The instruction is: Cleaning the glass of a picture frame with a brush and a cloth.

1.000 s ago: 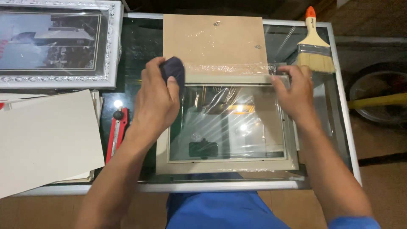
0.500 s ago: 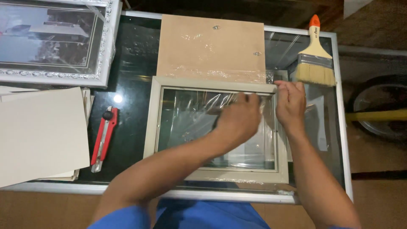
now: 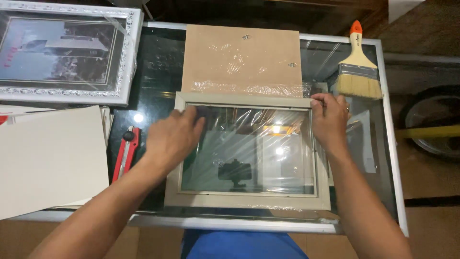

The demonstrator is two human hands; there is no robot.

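Note:
A beige picture frame [image 3: 249, 199] with a glass pane lies flat on the glass-topped table [image 3: 230, 223], partly covered by clear plastic film. My left hand [image 3: 173, 138] presses a dark cloth [image 3: 201, 114] onto the glass near the frame's upper left corner. My right hand [image 3: 328, 121] grips the frame's upper right corner and holds it steady. A brown backing board [image 3: 242, 57], also under film, lies just behind the frame.
A wide paintbrush [image 3: 358, 69] with an orange-tipped handle lies at the back right. A red utility knife [image 3: 126, 153] sits left of the frame. Cream boards [image 3: 48, 158] overlap the left edge, with a white ornate framed picture [image 3: 62, 52] behind them. A wheel [image 3: 431, 124] is beyond the table's right side.
My left hand with the cloth swept from the pane's upper left across to its upper right, then came back to the upper left. My right hand stayed on the frame's corner.

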